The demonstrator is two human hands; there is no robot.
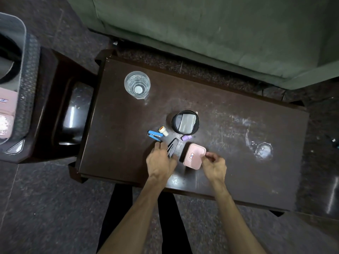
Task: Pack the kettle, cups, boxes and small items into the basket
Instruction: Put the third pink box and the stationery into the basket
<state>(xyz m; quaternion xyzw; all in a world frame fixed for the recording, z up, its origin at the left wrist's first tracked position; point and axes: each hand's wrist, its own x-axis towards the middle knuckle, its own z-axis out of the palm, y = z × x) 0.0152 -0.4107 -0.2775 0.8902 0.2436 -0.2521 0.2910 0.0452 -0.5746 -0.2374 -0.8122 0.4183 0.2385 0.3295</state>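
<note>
A pink box (194, 157) lies on the dark table (238, 143), and my right hand (213, 165) pinches its right edge. My left hand (161, 159) rests on a black folded tool (173, 146) just left of the box, fingers curled around it. Behind them lie a blue stapler (155, 135), a small white and orange tube (163, 131) and a purple eraser (186, 138). A black mesh cup (185, 122) stands behind these, with a clear glass (137, 84) further back left. The grey basket (20, 88) sits at the far left and holds pink items.
A dark stool (60, 110) stands between the basket and the table. A clear glass lid or dish (263, 150) lies at the table's right. A green sofa (220, 30) runs along the far side. My legs are under the table's near edge.
</note>
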